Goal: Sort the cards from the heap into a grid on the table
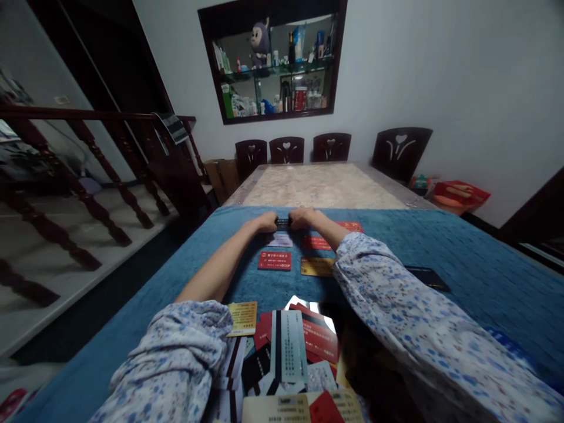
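Far out on the blue cloth, my left hand (pixel 264 222) and my right hand (pixel 302 217) pinch the two ends of a black card (pixel 283 223). My fingers hide both of its ends, and I cannot tell whether it touches the cloth. Just nearer lies a pale lilac card (pixel 280 240). A red card (pixel 274 261) and a gold card (pixel 316 267) lie side by side closer in. Two more red cards, one (pixel 315 242) by my right wrist and one (pixel 352 226) beyond the forearm, are partly covered by that arm.
A heap of mixed cards (pixel 288 346) lies at the near edge between my sleeves. A flat dark object (pixel 427 278) rests right of my right arm. The beige tabletop (pixel 317 182) continues past the blue cloth (pixel 176 282), with dark chairs (pixel 286 151) behind it.
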`<state>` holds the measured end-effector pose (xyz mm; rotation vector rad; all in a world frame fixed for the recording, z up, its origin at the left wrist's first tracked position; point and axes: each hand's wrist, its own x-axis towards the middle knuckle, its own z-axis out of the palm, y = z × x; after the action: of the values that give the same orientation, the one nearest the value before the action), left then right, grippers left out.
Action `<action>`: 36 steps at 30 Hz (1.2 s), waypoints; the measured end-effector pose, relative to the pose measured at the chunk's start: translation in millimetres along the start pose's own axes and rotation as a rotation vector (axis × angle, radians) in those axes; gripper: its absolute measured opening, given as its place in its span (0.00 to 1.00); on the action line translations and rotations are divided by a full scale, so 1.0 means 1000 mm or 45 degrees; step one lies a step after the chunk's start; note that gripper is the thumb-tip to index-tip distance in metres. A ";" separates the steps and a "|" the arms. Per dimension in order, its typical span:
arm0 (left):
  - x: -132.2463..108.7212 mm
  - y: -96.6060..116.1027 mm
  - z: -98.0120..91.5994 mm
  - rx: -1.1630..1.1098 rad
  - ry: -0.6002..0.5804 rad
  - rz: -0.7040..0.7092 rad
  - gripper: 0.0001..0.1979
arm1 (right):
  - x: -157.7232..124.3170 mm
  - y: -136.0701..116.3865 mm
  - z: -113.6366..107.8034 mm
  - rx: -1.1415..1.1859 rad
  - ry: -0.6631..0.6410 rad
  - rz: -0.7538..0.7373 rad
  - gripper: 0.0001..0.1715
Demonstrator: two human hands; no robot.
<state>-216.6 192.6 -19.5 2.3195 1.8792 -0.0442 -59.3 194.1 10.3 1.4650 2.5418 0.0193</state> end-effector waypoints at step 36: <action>-0.119 0.010 0.002 -0.152 0.485 0.037 0.05 | -0.095 -0.015 -0.009 -0.014 0.452 -0.225 0.16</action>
<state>-231.5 75.2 -6.4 2.4016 1.9415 0.5336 -27.8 105.3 34.2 1.3272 2.9371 0.2902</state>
